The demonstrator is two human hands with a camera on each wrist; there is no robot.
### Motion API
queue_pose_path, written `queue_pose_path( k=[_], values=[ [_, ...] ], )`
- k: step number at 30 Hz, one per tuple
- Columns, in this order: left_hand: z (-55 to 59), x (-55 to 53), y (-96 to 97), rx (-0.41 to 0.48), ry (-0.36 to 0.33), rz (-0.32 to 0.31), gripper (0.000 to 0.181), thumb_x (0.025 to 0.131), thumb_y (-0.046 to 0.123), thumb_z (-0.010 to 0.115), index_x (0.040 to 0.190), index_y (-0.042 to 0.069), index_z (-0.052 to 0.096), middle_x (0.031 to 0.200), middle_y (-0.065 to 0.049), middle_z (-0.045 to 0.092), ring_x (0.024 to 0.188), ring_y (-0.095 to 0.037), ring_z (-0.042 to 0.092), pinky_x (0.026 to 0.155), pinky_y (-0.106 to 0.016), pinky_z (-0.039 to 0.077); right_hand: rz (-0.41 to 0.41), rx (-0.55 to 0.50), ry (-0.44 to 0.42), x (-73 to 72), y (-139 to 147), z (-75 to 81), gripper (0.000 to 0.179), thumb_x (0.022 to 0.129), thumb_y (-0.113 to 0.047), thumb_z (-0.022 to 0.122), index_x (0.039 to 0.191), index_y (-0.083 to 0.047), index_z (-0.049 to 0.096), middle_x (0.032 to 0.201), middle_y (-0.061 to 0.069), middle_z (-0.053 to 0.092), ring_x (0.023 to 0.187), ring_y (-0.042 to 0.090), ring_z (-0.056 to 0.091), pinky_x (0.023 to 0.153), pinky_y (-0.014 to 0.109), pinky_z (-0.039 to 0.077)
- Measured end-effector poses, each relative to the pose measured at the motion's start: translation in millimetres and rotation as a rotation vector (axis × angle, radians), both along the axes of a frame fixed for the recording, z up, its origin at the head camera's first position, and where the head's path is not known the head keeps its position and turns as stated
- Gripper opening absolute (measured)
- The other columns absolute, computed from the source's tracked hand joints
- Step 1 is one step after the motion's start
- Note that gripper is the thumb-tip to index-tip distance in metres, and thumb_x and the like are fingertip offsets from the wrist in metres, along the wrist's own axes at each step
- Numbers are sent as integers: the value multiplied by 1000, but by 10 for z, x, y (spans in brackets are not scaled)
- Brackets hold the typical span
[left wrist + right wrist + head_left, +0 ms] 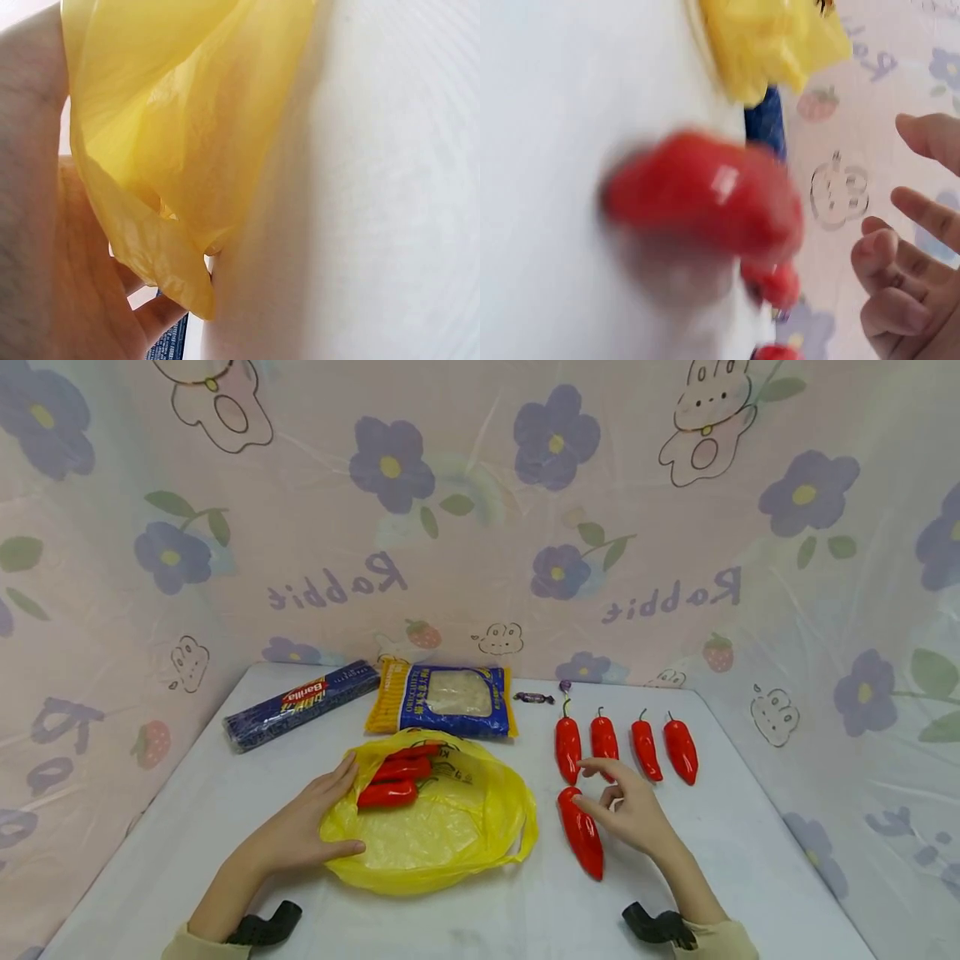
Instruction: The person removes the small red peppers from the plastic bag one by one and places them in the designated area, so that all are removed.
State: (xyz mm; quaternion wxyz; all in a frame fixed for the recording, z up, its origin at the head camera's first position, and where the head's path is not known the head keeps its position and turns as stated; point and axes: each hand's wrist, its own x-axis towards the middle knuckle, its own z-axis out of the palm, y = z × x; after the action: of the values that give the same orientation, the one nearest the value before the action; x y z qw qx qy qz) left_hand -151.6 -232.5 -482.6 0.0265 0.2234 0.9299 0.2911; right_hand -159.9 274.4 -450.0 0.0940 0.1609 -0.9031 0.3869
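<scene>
A yellow plastic bag (420,852) lies with its mouth open toward me, and several red peppers (388,794) show inside it at the upper left. My left hand (292,822) rests against the bag's left rim, thumb and fingers spread wide apart. In the left wrist view the yellow film (187,135) hides part of that hand. Over a single red pepper (582,839) to the right of the bag hovers my right hand (626,806), fingers loosely bent. The right wrist view shows a gap between this blurred pepper (712,195) and the fingers, which hold nothing.
Beyond my right hand, several red peppers (680,750) with green stems stand in a row. Behind the bag lie a blue-and-yellow pasta packet (457,693), a dark blue Barilla spaghetti pack (303,703) and a purple wrapped candy (534,698). A patterned curtain (465,543) closes off the table's back and sides.
</scene>
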Motion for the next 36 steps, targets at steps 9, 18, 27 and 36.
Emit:
queue_pose_path(
  k=[9, 18, 27, 36],
  values=[
    [-42, -30, -19, 6, 1, -3, 118, 84, 65, 80, 169, 8, 23, 178, -12, 15, 156, -46, 29, 119, -71, 34, 257, -113, 98, -114, -917, 375, 40, 87, -20, 88, 124, -17, 74, 109, -1, 73, 77, 16, 56, 50, 26, 49],
    [-17, -19, -6, 21, 3, -16, 116, 85, 64, 80, 169, 7, 24, 178, -13, 16, 156, -47, 28, 119, -71, 34, 366, -87, 55, -152, -1791, 319, 35, 91, -23, 85, 123, -13, 75, 107, -3, 74, 78, 17, 57, 66, 36, 53],
    [-7, -10, -18, 20, -9, -7, 116, 84, 64, 80, 169, 8, 24, 178, -13, 17, 156, -47, 29, 118, -73, 34, 391, 17, -73, -297, -2232, 98, 43, 93, -28, 85, 130, -10, 75, 115, 6, 78, 72, 9, 55, 65, 17, 45],
    [-27, 3, -16, 19, 23, -11, 116, 84, 63, 81, 168, 6, 26, 177, -14, 19, 155, -48, 31, 117, -72, 36, 334, 96, -161, -387, -2362, -129, 44, 90, -24, 87, 131, -14, 75, 112, -3, 76, 74, 6, 51, 66, 16, 47]
  ],
)
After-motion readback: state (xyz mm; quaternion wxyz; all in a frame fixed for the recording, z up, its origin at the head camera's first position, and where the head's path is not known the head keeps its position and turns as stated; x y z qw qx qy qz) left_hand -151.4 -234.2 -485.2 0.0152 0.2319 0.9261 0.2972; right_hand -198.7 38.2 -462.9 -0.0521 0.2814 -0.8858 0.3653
